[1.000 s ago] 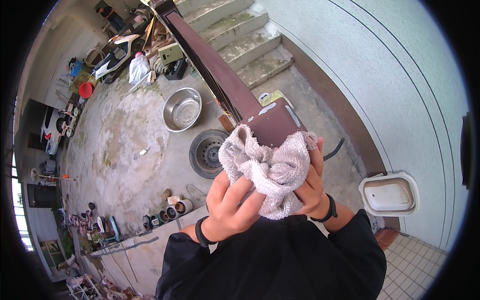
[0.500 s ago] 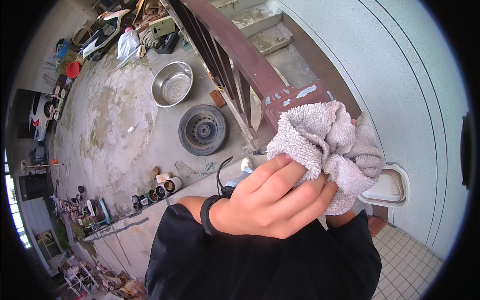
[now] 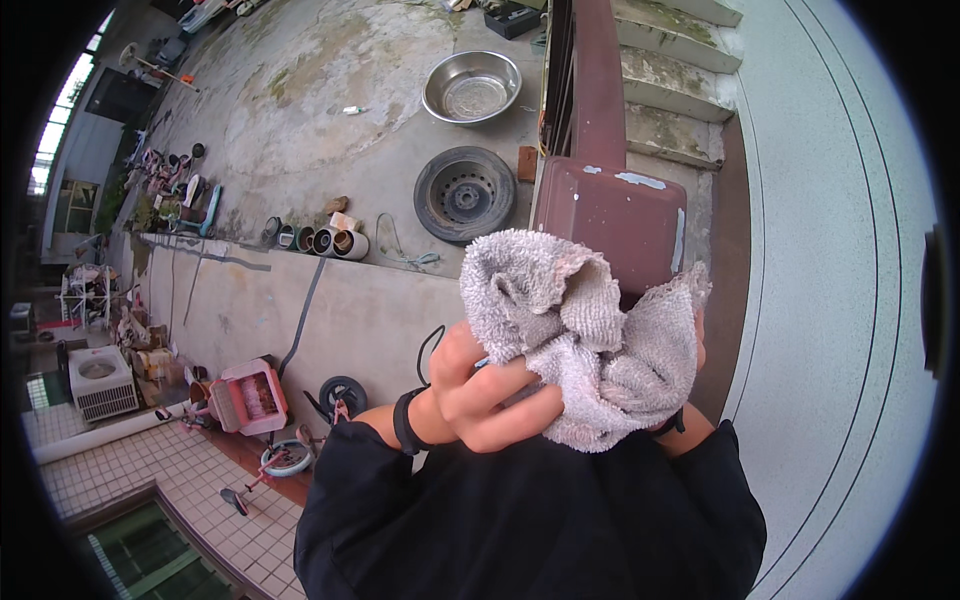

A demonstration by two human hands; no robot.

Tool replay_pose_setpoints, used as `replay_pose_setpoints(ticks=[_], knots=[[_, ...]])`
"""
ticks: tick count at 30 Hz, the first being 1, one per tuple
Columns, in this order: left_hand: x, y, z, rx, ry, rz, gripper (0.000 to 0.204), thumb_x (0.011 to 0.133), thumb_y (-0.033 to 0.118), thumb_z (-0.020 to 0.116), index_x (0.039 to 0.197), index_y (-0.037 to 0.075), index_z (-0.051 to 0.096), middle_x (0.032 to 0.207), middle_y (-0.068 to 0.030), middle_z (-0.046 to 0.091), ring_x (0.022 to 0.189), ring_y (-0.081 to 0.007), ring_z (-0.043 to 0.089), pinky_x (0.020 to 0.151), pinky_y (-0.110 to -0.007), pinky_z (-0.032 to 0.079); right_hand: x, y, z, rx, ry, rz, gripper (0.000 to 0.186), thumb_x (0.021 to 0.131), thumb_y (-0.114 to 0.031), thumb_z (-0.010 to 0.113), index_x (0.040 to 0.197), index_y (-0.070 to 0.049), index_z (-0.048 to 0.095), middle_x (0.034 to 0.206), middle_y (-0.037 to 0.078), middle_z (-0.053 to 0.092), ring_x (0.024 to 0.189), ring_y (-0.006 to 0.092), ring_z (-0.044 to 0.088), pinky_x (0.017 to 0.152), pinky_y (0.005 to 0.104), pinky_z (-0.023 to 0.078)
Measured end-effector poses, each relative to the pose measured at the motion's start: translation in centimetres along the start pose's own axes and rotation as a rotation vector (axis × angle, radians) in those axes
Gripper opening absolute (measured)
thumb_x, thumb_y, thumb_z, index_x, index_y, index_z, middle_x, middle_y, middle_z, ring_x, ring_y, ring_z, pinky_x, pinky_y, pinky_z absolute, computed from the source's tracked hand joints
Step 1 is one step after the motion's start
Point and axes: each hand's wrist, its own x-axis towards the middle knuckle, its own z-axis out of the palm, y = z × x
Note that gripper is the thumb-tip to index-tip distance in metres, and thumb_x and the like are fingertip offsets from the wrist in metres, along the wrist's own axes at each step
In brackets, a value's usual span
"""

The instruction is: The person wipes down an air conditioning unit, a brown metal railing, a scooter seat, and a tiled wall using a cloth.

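Observation:
A crumpled grey towel (image 3: 575, 330) is bunched in both my hands in front of my chest. My left hand (image 3: 485, 390) grips its lower left part, fingers curled into the cloth, with a black band on the wrist. My right hand (image 3: 690, 350) is mostly hidden behind the towel's right side; only fingertips and a dark wristband show. Just beyond the towel is the flat dark red top of a post (image 3: 610, 215), with a dark red handrail (image 3: 598, 75) running away from it.
Far below lie a concrete yard with an old wheel (image 3: 464, 193), a metal basin (image 3: 472, 87) and several pipe pieces (image 3: 318, 240). Concrete steps (image 3: 675, 95) run beside the rail. A pale wall (image 3: 840, 300) stands on my right. Children's ride-on toys (image 3: 250, 400) sit at the lower left.
The view has swung, so the post top now lies straight ahead. The towel has shifted from right of centre back to the middle, still bunched in both hands.

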Motion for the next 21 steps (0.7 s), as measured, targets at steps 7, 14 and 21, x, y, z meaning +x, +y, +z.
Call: replay_pose_setpoints(ticks=[7, 14, 21], knots=[[-1.8, 2.1, 3.6, 0.122, -0.023, -0.229, 0.029, 0.054, 0.01, 0.065, 0.083, 0.011, 0.062, 0.077, -0.0032, 0.053, 0.068, -0.0243, 0.054, 0.058, -0.034, 0.046, -1.7, 3.7, -1.1, 0.021, -0.013, -0.382, 0.048, 0.075, -0.022, 0.066, 0.117, -0.005, 0.051, 0.122, 0.011, 0.048, 0.114, 0.0291, 0.047, 0.094, 0.0406, 0.04], [-4.8, 2.1, 6.3, 0.105, -0.084, -0.224, 0.021, 0.053, 0.016, 0.062, 0.073, 0.013, 0.057, 0.076, 0.0012, 0.055, 0.071, -0.0182, 0.054, 0.063, -0.032, 0.042, -3.6, 7.2, -0.2, 0.09, -0.028, -0.435, 0.048, 0.069, -0.017, 0.068, 0.113, -0.002, 0.055, 0.119, 0.012, 0.05, 0.111, 0.034, 0.049, 0.09, 0.0429, 0.044], [-8.9, 1.3, 7.1, 0.033, -0.285, -0.2, 0.019, 0.056, 0.014, 0.062, 0.073, 0.008, 0.056, 0.083, -0.0026, 0.055, 0.075, -0.0201, 0.054, 0.069, -0.035, 0.046, -5.4, 8.0, 0.7, -0.078, -0.131, -0.404, 0.034, 0.063, 0.004, 0.067, 0.097, -0.002, 0.064, 0.114, 0.013, 0.048, 0.098, 0.0322, 0.05, 0.082, 0.0401, 0.042]])
